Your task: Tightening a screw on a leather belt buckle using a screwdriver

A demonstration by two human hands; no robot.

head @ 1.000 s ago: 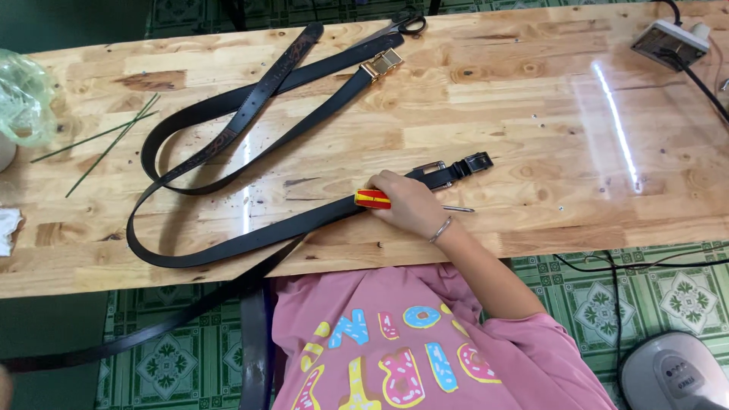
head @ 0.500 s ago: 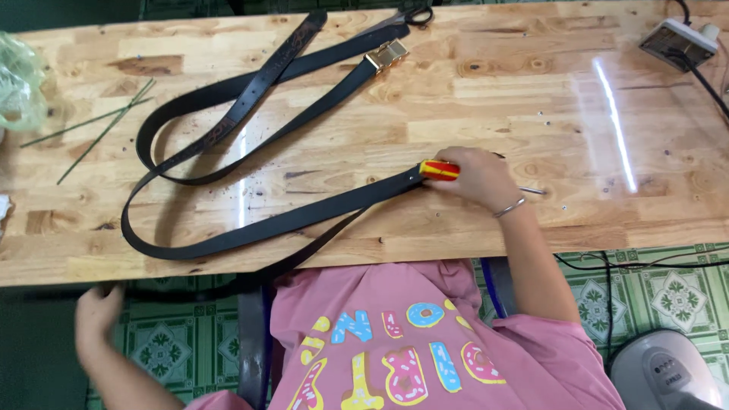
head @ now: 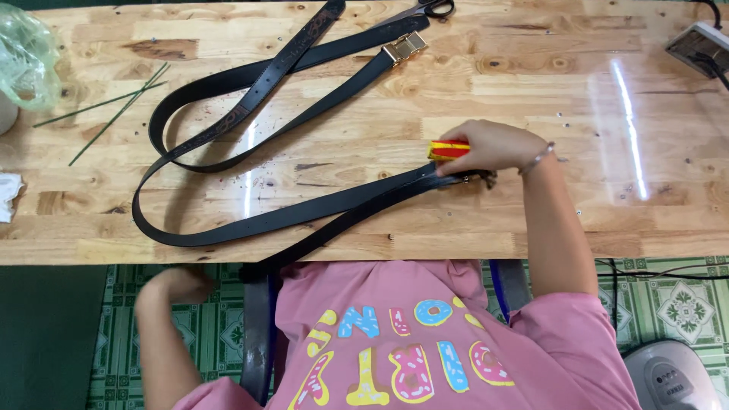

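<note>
My right hand (head: 493,146) rests on the wooden table (head: 531,91), shut on a tool with a red and yellow handle (head: 448,149). The tool's tip lies hidden under my fingers, by the end of a long black belt (head: 250,224) that loops across the table to the left. A second black belt strap with a gold buckle (head: 404,47) crosses it further back. My left hand (head: 178,285) is blurred below the table's front edge, next to a belt part (head: 262,269) hanging off the edge. I cannot tell whether it touches the belt.
Scissors (head: 437,7) lie at the far edge. Thin green sticks (head: 114,106) and a clear plastic bag (head: 26,57) sit at the left, with a white cloth (head: 7,197) near them. A power strip (head: 699,45) is at the far right, a grey appliance (head: 672,376) on the tiled floor.
My right hand slid rightward along the table with the tool and the belt end. My left hand came up from below toward the table's front edge.
</note>
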